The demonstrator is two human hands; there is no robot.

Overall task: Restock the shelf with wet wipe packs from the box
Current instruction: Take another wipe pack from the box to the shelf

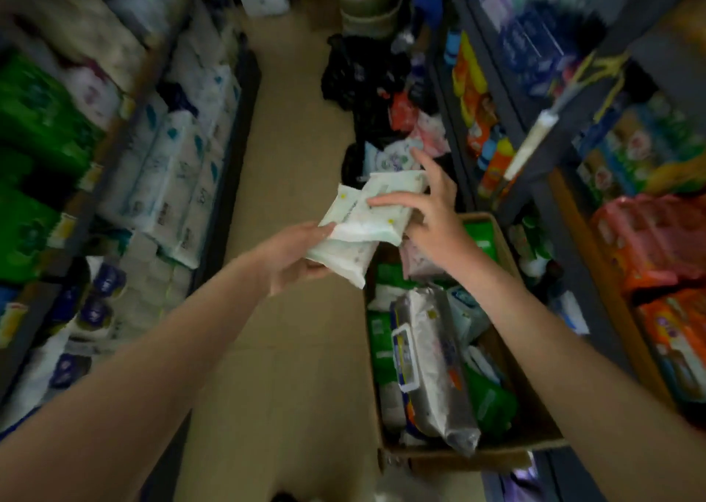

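Note:
Above the aisle floor I hold a small stack of pale green-white wet wipe packs (363, 219). My left hand (296, 255) grips the stack from below at its left end. My right hand (428, 211) rests on the top pack with fingers spread, thumb under its right side. Below the right arm sits an open cardboard box (535, 442) holding several mixed packs, among them a long silver pack (439, 356) and green ones (493, 402). The shelf (229, 127) on the left carries white packs and rolls (172, 180).
Shelving lines both sides of a narrow tan-floored aisle (290, 349). Orange and pink packages (657, 257) fill the right shelves. Black bags (363, 70) and loose packs lie on the floor beyond the box. Green packages (34, 119) sit at the far left.

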